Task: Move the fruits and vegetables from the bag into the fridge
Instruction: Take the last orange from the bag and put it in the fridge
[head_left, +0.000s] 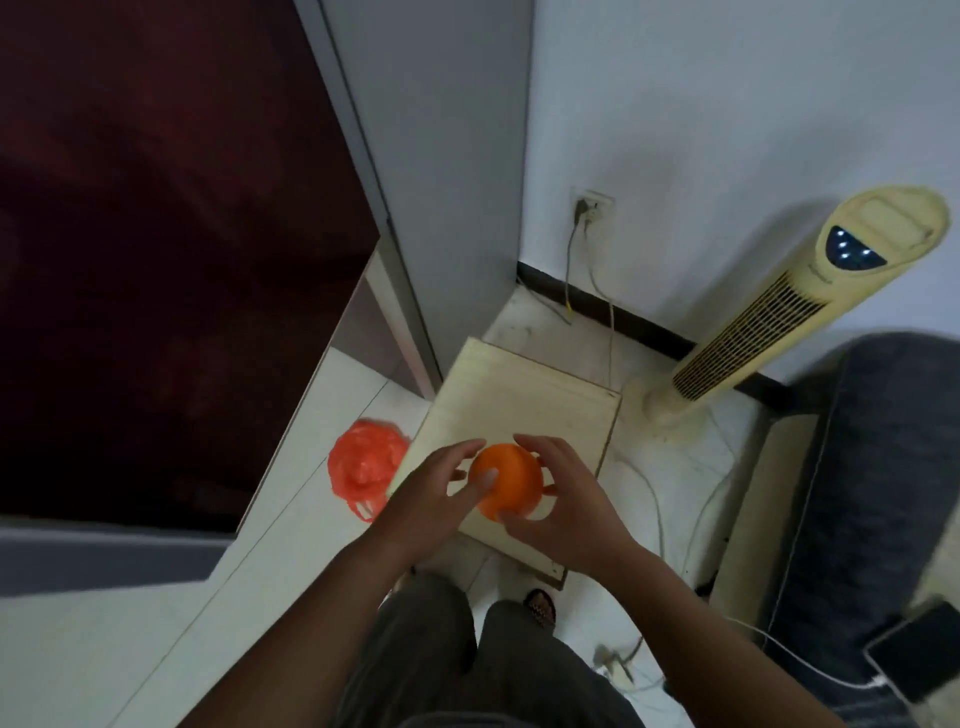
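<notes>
Maroon door (156, 260), probably the fridge, filled the left, and no open compartment showed, so one hand would likely have to come free to open it; the fruit was best settled into one palm first. Below it the orange plastic bag (363, 460) lay crumpled on the floor. The left hand (431, 499) curled round the orange (506, 480), thumb on its skin, and the right hand (563, 506) cupped the other side. Beneath them a pale wooden board (519, 395) rested on white floor tiles (130, 623). Further right were a wall socket (592, 205), a cream tower fan (779, 312) and a grey sofa (883, 441).

White wall (727, 104), pale tiled floor (311, 519), cream tower fan (789, 306).
</notes>
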